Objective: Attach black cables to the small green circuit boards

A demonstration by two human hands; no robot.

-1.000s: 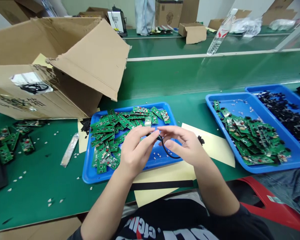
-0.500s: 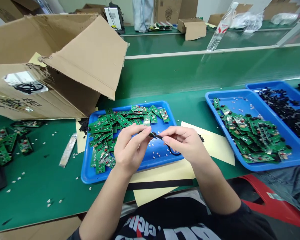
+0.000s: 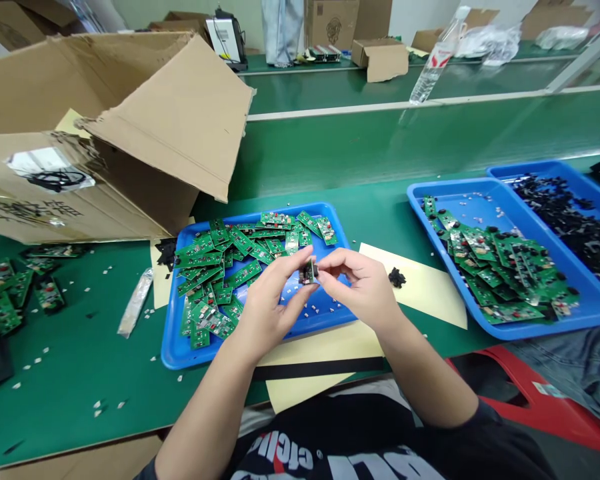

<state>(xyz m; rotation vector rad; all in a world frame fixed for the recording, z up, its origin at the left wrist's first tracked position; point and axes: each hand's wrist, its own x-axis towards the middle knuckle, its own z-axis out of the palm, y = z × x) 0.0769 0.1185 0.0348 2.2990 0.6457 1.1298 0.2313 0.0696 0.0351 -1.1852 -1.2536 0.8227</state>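
Note:
Over the middle blue tray (image 3: 167, 333), my left hand (image 3: 270, 303) grips a small green circuit board (image 3: 309, 272) between thumb and fingers, turned nearly edge-on. My right hand (image 3: 363, 283) pinches a small black part (image 3: 316, 271) against the board's right side; its exact kind is too small to make out. Below and to the left of my hands, many loose green circuit boards (image 3: 200, 257) are heaped in the tray. Small white bits (image 3: 313, 309) lie scattered on the tray floor.
A large open cardboard box (image 3: 170, 113) stands at the left. At the right, one blue tray (image 3: 485, 327) holds boards with black parts, and another (image 3: 525, 167) holds loose black pieces. Pale yellow paper (image 3: 430, 293) carries a small black pile (image 3: 397, 277). A bottle (image 3: 433, 67) stands behind.
My left hand has turned the board from lying flatter to nearly upright. The black strip and dark loop seen at my right hand no longer show; its fingertips now press at the board.

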